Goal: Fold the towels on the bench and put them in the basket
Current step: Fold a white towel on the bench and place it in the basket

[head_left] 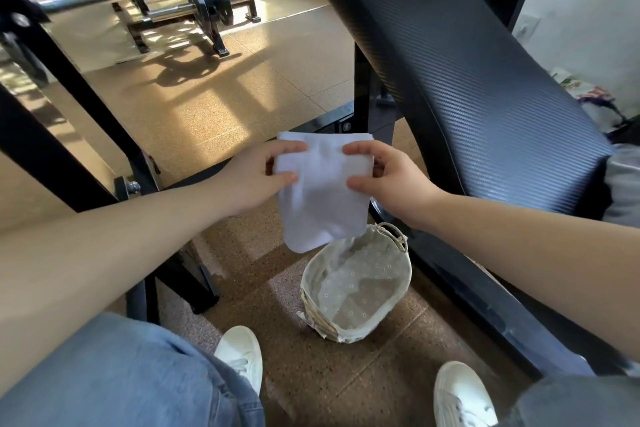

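One towel [322, 208], between left hand [254, 178], right hand [389, 180]

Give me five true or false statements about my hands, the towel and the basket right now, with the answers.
1. The left hand and right hand both grip the white folded towel. True.
2. The towel is held in the air, not lying in the fabric-lined wicker basket. True.
3. The basket stands on the black padded bench. False: it stands on the speckled brown floor beside the bench.
4. A towel already lies in the basket. False: only its dotted lining shows.
5. The person wears white sneakers. True.
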A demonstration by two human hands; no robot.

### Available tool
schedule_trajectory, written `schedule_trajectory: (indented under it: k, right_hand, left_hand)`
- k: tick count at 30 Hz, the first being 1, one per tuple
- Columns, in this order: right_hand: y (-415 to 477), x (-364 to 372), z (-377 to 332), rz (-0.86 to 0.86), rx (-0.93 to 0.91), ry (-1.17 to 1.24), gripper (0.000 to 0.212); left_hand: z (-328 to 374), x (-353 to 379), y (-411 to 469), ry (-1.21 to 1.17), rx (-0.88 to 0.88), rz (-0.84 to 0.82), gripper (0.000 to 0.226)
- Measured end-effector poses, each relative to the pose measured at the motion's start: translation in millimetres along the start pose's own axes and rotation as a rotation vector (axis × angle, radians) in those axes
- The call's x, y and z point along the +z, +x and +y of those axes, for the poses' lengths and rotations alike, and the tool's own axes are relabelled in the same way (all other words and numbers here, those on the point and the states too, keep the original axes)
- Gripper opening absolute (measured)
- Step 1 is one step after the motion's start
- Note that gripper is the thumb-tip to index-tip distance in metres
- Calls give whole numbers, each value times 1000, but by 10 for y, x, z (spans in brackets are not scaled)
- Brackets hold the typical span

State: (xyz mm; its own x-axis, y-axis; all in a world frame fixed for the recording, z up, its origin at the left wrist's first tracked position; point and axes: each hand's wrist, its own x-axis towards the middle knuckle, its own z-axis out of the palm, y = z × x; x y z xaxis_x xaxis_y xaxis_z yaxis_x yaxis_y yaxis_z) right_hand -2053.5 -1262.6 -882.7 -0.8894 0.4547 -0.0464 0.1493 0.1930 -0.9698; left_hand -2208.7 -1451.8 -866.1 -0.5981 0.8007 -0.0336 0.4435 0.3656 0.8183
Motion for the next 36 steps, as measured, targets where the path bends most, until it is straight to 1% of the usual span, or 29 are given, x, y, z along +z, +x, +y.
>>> schedule_trajectory:
  k: [2, 4, 9, 12, 18, 22, 26, 29, 31, 33, 35, 36]
  right_hand:
    - [-20, -1, 3, -61, 47, -40, 64]
    - [-37, 4, 1, -68, 64, -126, 72]
    - [-1, -44, 2, -39, 27, -303, 62]
    - [11, -61, -2, -50, 1, -380, 58]
    - [11, -76, -11, -69, -31, -470, 63]
    - [-1, -97, 11, -46, -86, -478, 51]
    - [22, -107, 39, 5, -113, -439, 35]
    - [41, -106, 43, 46, -87, -359, 25]
    - [28, -101, 27, 58, -63, -314, 18]
    - [14, -92, 15, 69, -45, -264, 13]
    - [19, -74, 20, 100, -45, -207, 12]
    - [24, -68, 30, 118, -37, -163, 19]
  left_hand:
    - [-27, -4, -15, 12, -25, -33, 62]
    - [-49, -4, -20, 87, -35, -12, 66]
    - [33, -19, -53, 339, 26, 8, 59]
    - [63, -18, -56, 381, 27, 18, 59]
    - [96, -4, -72, 411, 29, -1, 53]
    - [87, -17, -90, 408, 65, 12, 46]
    - [37, -26, -51, 399, 72, 79, 41]
    - [14, -24, -28, 350, 20, 126, 37]
    - [21, -17, -33, 326, 28, 142, 30]
    - [31, -4, -34, 267, 26, 157, 31]
    - [29, -1, -32, 168, 4, 174, 34]
    - [22, -1, -32, 127, 4, 180, 35]
